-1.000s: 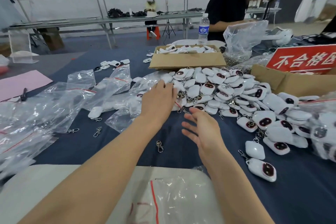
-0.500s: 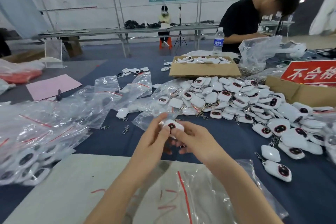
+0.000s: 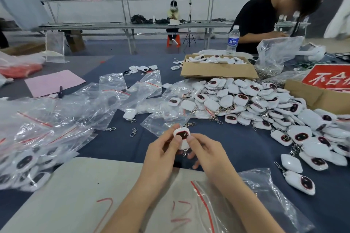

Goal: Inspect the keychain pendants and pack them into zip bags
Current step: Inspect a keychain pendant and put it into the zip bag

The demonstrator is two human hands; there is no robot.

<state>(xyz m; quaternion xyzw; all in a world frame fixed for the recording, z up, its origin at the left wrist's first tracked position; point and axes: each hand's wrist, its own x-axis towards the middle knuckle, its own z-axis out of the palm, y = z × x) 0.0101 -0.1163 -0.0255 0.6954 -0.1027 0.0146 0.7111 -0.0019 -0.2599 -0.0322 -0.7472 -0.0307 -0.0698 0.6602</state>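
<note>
Both hands hold one white keychain pendant (image 3: 182, 133) with a dark oval face, above the table's near middle. My left hand (image 3: 162, 149) pinches its left side and my right hand (image 3: 205, 149) pinches its right side, thumbs on top; its metal clasp (image 3: 190, 124) sticks out behind. A big heap of like pendants (image 3: 251, 104) spreads from the centre to the right. An empty zip bag (image 3: 251, 196) with a red seal line lies under my right forearm. Filled zip bags (image 3: 24, 164) lie at the left.
Loose empty zip bags (image 3: 113, 100) lie left of centre, with stray clasps (image 3: 133, 132) on the blue cloth. A cardboard box (image 3: 217, 71) of pendants and a water bottle (image 3: 233, 40) stand behind; a box with a red sign (image 3: 329, 79) is at right. A person in black works across the table.
My left hand reached into the heap a second ago; both hands then drew back toward me with one pendant and now hold it face up between them.
</note>
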